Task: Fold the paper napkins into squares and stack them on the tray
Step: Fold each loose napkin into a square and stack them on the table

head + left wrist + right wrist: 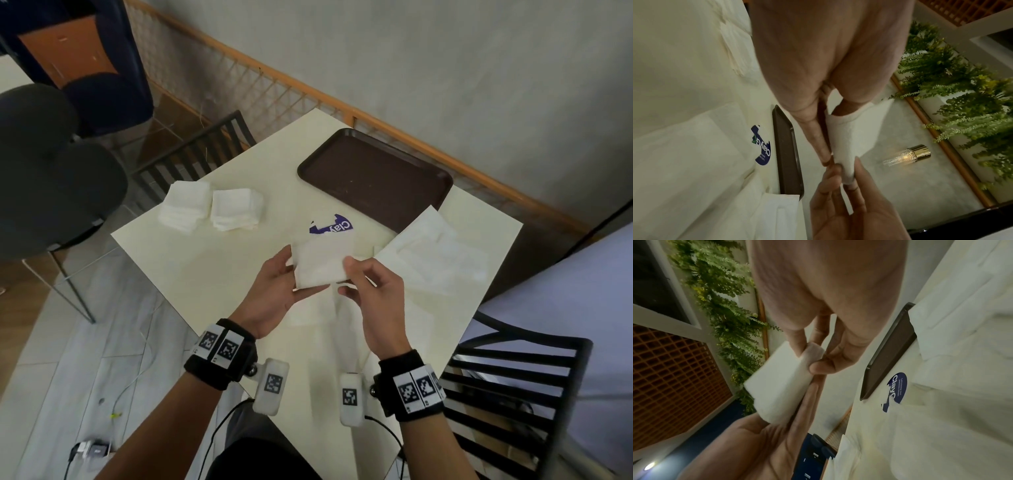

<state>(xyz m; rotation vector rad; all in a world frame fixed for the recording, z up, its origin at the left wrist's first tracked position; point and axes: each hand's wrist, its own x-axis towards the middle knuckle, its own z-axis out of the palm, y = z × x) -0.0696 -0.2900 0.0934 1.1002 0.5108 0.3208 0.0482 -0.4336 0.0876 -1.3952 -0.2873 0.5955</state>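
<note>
A folded white napkin (322,265) hangs above the middle of the cream table (212,274), held between both hands. My left hand (274,287) grips its left edge, thumb on top and fingers beneath. My right hand (368,284) pinches its right edge between thumb and fingers. The left wrist view shows the napkin (846,141) edge-on between my thumb and fingers, and the right wrist view shows that napkin (777,386) pinched at one corner. The brown tray (376,178) lies bare at the table's far side.
Two piles of white napkins (209,207) sit at the table's far left. Opened napkins (431,253) spread at the right, overlapping the tray's near corner. A torn purple sticker (334,226) lies behind the held napkin. Dark slatted chairs (507,383) stand at the right and far left.
</note>
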